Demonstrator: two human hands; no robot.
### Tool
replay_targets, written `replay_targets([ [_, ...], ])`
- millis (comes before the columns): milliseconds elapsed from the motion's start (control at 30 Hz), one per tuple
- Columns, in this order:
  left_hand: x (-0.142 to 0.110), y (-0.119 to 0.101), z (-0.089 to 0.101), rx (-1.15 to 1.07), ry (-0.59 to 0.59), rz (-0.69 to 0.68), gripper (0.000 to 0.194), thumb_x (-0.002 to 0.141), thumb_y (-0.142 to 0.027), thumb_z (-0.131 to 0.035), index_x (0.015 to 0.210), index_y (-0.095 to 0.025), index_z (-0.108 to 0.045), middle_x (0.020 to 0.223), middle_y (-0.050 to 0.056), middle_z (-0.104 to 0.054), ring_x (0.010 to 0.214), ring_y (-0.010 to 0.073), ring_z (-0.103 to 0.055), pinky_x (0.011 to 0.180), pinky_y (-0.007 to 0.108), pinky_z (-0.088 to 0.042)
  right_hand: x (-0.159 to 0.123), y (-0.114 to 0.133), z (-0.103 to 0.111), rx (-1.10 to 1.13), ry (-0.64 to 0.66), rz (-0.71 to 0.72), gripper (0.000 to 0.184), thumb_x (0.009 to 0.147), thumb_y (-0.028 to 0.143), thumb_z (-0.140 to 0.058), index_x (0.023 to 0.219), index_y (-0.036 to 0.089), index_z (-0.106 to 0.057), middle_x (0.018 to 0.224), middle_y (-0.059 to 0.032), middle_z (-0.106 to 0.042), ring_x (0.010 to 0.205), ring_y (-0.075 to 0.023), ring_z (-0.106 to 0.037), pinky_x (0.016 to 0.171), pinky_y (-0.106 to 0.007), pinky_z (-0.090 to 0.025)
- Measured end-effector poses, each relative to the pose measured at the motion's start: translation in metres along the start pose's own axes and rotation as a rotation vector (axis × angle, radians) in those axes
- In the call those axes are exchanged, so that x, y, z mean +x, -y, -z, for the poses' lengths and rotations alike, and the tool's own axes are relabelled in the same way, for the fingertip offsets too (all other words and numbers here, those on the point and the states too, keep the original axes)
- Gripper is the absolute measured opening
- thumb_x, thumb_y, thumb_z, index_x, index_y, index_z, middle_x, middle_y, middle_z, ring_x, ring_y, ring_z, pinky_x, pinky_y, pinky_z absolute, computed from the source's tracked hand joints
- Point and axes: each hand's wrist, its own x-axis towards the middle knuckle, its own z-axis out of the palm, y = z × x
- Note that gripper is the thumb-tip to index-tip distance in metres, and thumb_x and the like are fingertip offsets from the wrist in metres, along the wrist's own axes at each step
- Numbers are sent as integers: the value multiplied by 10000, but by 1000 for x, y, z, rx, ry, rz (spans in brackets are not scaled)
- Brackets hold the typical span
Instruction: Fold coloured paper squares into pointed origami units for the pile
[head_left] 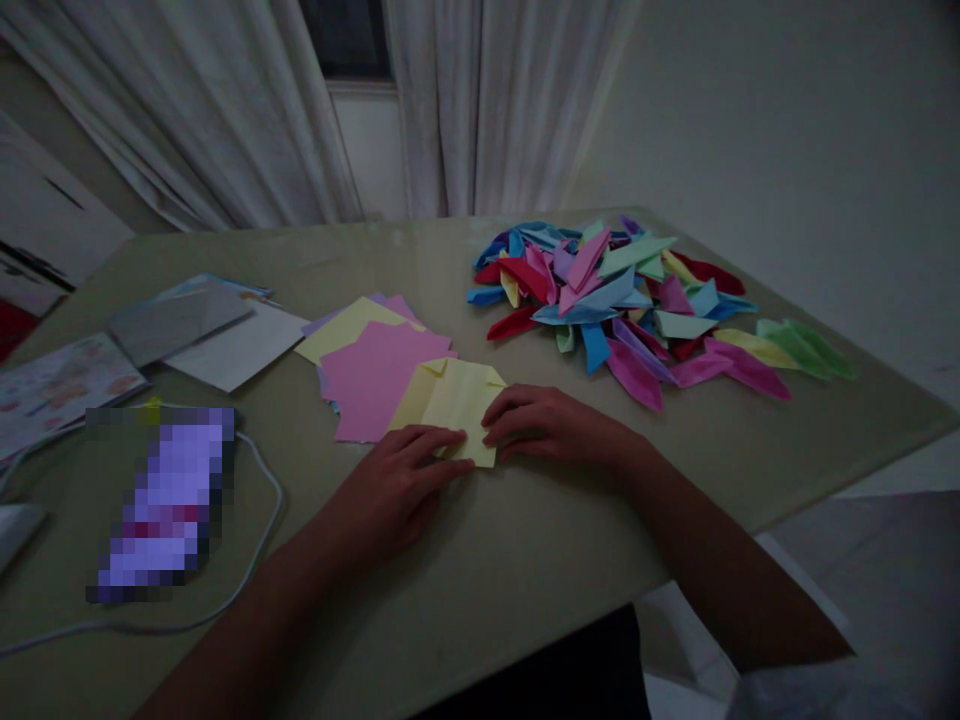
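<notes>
A pale yellow sheet of origami paper [456, 392], partly folded with small turned-in corners at its far edge, lies on the table before me. My left hand [409, 480] holds its near left side, with the thumb and fingers stretched across the paper. At the right edge, my right hand [544, 425] grips the sheet with curled fingers. The fingers of both hands cover parts of the near half. Just beyond the left hand, a stack of coloured paper squares [375, 372] lies fanned out, pink on top, partly under the yellow sheet.
A heap of folded paper pieces [592, 280] in many colours spreads over the table's [525, 560] far right. On the left lie a blurred-out phone [169, 500], a white cable [274, 490], a white sheet [236, 345], a clear sleeve [180, 320] and a printed packet [71, 385].
</notes>
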Motion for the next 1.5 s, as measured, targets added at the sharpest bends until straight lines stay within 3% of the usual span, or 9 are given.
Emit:
replay_targets([
  [133,0,-1,-1,8,0,-1,514,951,-43,-549,1376,-280,-717,1475,121,-681,1311,333,-631,1052,577,-564,3,6,0,-75,-7,35,116,1040,254,-707,1054,230,-819,1124,-75,-748,1079,-218,-680,1037,-394,-482],
  [400,1,-2,1,12,9,1,502,948,-44,-554,1360,-273,-729,1461,124,-688,1311,340,-631,1043,586,-567,3,12,0,-149,55,-25,90,1020,293,-744,1054,279,-826,1237,-64,-695,1198,-249,-605,1126,-462,-348],
  [633,0,-2,0,29,-5,-13,498,934,-41,-570,1336,-275,-747,1474,119,-693,1324,333,-634,1059,569,-562,8,11,-12,-90,6,-181,146,1043,333,-698,975,205,-711,1116,-66,-700,1132,-249,-608,1047,-431,-392],
  [800,0,-2,-1,43,-3,-13,481,945,-51,-557,1332,-270,-742,1478,120,-695,1318,339,-641,1043,577,-566,10,11,-22,-106,-97,-241,144,960,270,-796,921,181,-691,1052,-55,-641,1046,-231,-607,968,-377,-440],
  [933,2,-4,1,64,-1,-25,480,952,-41,-527,1366,-215,-697,1452,130,-712,1291,335,-651,1032,563,-575,11,12,-24,-125,-112,-253,143,941,230,-804,892,175,-680,1020,-47,-631,1003,-220,-607,934,-363,-438],
  [1167,2,-4,2,113,56,-19,551,954,-41,-555,1444,-267,-666,1469,138,-680,1276,343,-645,1019,559,-568,13,12,-24,-160,-99,-254,120,950,234,-764,892,179,-675,1016,-54,-619,968,-222,-598,882,-355,-435],
  [1500,2,-6,-1,137,35,-9,529,954,-51,-606,1427,-276,-683,1456,133,-692,1275,336,-659,1024,538,-561,12,9,-29,-206,-118,-250,135,940,252,-760,891,190,-651,1019,-62,-614,980,-238,-572,872,-367,-421],
])
